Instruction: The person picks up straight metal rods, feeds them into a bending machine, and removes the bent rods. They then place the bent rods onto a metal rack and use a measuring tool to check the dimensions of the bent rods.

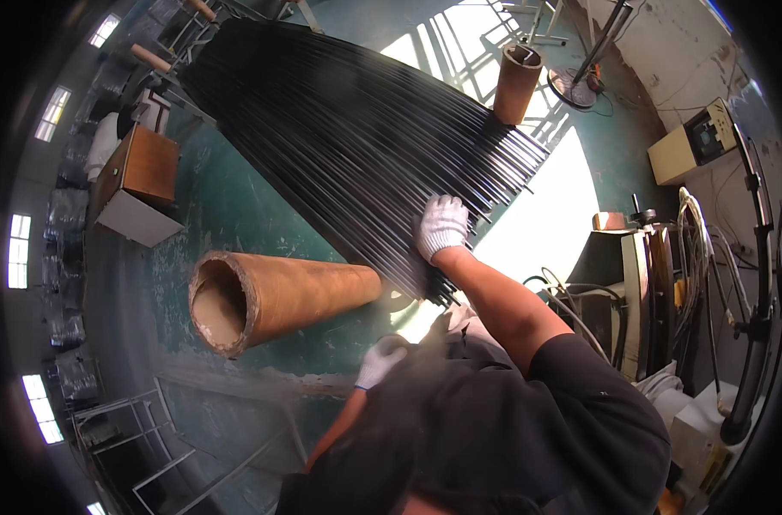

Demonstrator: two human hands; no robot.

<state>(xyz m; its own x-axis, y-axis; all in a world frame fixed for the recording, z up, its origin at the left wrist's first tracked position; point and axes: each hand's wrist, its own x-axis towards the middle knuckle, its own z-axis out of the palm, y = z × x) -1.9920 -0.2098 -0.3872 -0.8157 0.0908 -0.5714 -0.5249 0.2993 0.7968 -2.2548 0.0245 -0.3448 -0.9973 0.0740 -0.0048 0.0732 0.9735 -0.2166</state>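
A wide layer of long, thin black rods (348, 120) stretches away from me, with uneven ends on the near right side. My right hand (443, 227), in a white knit glove, lies on the rods near these ends. Its fingers curl down over several of them. Low beside my waist is my left hand (380, 360), gloved the same way and apart from the rods. The fingers of that hand are mostly hidden, so what it may hold does not show. Left of the rods' near end stands a thick brown cardboard tube (305, 296) with its hollow end facing up.
Another brown tube (517, 90) stands by the rods' far right edge. To my right are a machine with cables (644, 292) and a beige box (693, 142). A wooden cabinet (150, 163) stands at left on the green floor (228, 202). Metal frames (142, 429) are at lower left.
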